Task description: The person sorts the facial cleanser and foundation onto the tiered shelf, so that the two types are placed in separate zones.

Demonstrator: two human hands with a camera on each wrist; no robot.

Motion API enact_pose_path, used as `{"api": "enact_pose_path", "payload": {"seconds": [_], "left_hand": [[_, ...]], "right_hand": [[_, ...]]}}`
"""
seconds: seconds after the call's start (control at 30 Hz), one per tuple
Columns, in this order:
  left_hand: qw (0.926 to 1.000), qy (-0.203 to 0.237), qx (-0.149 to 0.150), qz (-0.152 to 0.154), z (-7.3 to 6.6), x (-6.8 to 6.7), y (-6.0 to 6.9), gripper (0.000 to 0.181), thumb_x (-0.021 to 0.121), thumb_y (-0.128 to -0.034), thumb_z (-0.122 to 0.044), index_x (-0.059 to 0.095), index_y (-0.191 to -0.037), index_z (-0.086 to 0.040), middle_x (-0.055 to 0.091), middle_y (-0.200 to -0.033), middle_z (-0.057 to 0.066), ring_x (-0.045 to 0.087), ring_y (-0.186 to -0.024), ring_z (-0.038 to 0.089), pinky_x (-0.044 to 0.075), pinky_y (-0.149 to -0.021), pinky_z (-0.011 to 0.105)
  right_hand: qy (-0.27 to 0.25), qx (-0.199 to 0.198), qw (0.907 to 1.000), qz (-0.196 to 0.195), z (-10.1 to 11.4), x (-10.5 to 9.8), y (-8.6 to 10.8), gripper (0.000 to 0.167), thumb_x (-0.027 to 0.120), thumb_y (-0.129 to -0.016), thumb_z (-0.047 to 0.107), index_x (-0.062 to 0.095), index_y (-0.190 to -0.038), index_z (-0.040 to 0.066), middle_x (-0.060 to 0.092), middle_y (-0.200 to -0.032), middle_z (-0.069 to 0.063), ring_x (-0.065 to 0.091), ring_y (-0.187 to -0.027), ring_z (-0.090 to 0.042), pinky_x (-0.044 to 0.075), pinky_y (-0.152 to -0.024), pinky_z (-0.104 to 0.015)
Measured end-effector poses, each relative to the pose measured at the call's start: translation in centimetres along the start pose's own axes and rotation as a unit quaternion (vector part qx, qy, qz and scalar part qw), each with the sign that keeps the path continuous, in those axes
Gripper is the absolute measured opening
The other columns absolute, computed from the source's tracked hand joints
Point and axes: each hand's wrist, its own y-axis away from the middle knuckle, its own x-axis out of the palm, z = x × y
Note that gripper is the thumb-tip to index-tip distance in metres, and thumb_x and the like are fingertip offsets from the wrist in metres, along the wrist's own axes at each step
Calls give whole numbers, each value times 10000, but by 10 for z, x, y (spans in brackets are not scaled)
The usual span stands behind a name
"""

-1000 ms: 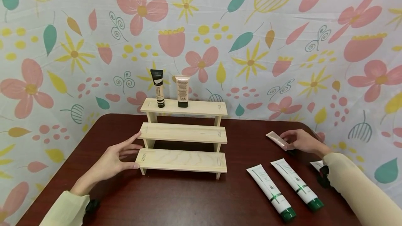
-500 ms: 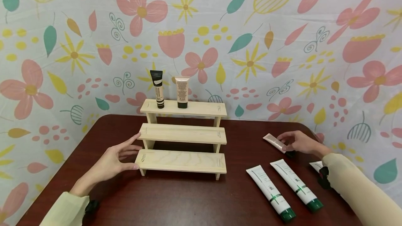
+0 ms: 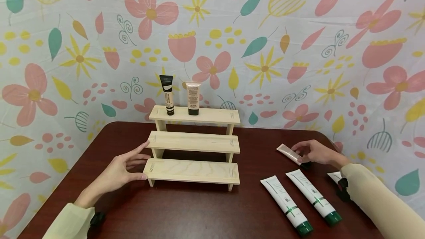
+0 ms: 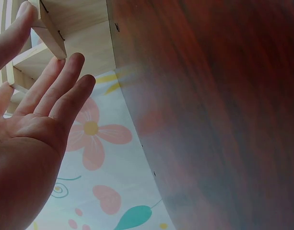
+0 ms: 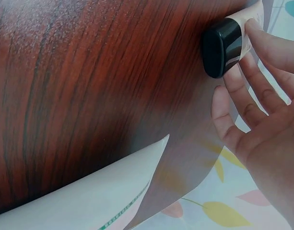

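At the left end of the three-tier wooden display stand (image 3: 192,170), my left hand (image 3: 116,170) has its fingers spread and mostly straight. Its thumb touches the lowest step and its index finger the middle one. On the right, my right hand (image 3: 320,153) pinches a small pale pink squeeze tube (image 3: 288,152) between thumb and fingers. The tube is tilted, and its black cap shows toward the right wrist camera. A black-and-beige tube (image 3: 168,97) and a beige tube (image 3: 193,99) stand upright on the top step.
Two white tubes with green caps, the left one (image 3: 286,204) and the right one (image 3: 313,196), lie on the dark wood table (image 3: 186,213). Another white tube (image 3: 335,176) is mostly hidden by the right sleeve. A flower-print cloth (image 3: 212,28) hangs behind the table.
The right hand has shifted the pink tube slightly left and a little toward the front. The left hand stays at the stand, and the other tubes have not moved.
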Motion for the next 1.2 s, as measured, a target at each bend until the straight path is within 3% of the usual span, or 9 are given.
{"api": "enact_pose_path", "payload": {"seconds": [0.17,0.43,0.8,1.07,1.2], "left_hand": [[10000,-19,3,-6,0,0,1,1045,936,-803,-107,362,-1665,-248,693,-1332,150,700,-1184,314,547,-974,562],[10000,17,27,-16,-2,-1,1,1044,937,-802,-105,363,-1664,-224,691,-1330,159,703,-1177,312,545,-976,564],[10000,-15,52,-42,-3,1,1,1038,933,-803,-90,364,-1664,-201,693,-1324,169,703,-1173,332,546,-968,571],[9999,-1,112,-40,-2,0,2,1030,930,-806,-86,368,-1662,-193,699,-1312,160,708,-1161,342,554,-962,561],[9999,-21,98,-45,-2,1,1,1030,930,-807,-87,367,-1663,-194,699,-1314,157,707,-1163,337,557,-961,555]], "right_hand": [[261,41,9996,-35,2,1,1,424,746,-954,33,617,-1325,-127,642,-1188,-228,526,-702,-165,464,-579,-304],[20,322,9995,65,1,1,-1,486,745,-956,38,563,-1359,-164,660,-1130,-180,657,-858,-238,489,-614,-327],[-8,405,9992,23,4,4,-2,498,806,-899,35,606,-1299,-186,650,-1048,-141,593,-758,-172,548,-643,-346],[6,209,9998,16,3,8,-3,476,794,-925,53,607,-1304,-164,690,-1102,-148,610,-904,-229,515,-672,-313],[-126,92,9998,-96,7,11,-6,454,781,-934,30,596,-1301,-160,701,-1101,-171,652,-950,-273,560,-716,-314]]}}
